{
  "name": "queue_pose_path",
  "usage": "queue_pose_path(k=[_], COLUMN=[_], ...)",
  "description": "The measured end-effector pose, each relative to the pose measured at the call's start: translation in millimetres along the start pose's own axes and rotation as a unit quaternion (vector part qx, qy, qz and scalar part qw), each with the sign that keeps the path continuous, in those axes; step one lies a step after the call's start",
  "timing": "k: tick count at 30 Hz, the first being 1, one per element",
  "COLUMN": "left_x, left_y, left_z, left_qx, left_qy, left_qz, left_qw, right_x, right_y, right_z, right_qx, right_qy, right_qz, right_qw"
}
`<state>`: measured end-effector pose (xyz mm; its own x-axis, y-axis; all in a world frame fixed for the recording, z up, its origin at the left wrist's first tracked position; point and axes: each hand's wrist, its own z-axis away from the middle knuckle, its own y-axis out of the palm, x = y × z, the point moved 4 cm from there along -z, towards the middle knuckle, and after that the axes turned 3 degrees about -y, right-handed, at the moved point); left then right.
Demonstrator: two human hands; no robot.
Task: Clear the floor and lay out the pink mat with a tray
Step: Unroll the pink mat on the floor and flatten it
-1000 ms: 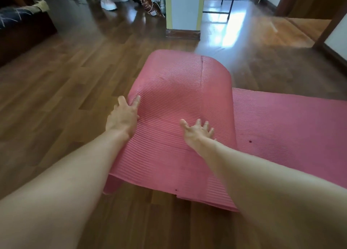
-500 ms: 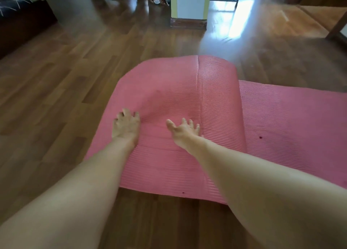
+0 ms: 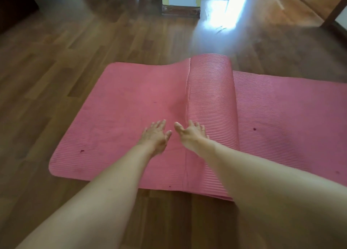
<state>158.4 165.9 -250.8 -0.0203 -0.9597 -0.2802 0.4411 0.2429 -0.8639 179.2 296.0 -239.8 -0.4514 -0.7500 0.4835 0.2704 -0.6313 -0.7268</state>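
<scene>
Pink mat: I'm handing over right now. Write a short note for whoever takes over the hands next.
Left hand: open, flat on the pink mat, just left of the hump.
Right hand: open, resting at the hump's left foot.
Mat: on the wooden floor. Both ends lie flat, and a ribbed hump runs across the middle.
Done: mat mostly spread.
Left: flatten the hump, then bring the tray, which is not in view.
</scene>
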Motion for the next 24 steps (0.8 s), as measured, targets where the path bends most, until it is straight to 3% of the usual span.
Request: queue_pose_path(k=[6,11,17,20,24], left_x=[-58.8,-80.8,-91.3,-88.6,-87.0], left_y=[40.1,63.7,59.2,54.2,55.5], left_z=[-1.2,-6.6,-13.9,-16.0,-14.3], left_qx=[0.039,0.076,0.020,0.002,0.039], left_qy=[0.104,0.027,0.060,0.060,0.045], left_qz=[0.008,0.065,-0.057,-0.098,-0.092], left_qw=[0.994,0.995,0.996,0.993,0.994], right_x=[-42.4,-90.9,-100.8,-98.0,-118.1], right_y=[-21.0,-41.3,-36.9,-42.5,-44.2], right_z=[-8.4,-15.7,-20.8,-23.5,-25.1], right_qx=[-0.063,-0.066,-0.019,-0.048,-0.071], right_qy=[0.013,0.100,0.108,0.090,0.172], right_qz=[0.015,0.001,-0.059,-0.111,-0.174], right_qw=[0.998,0.993,0.992,0.989,0.967])
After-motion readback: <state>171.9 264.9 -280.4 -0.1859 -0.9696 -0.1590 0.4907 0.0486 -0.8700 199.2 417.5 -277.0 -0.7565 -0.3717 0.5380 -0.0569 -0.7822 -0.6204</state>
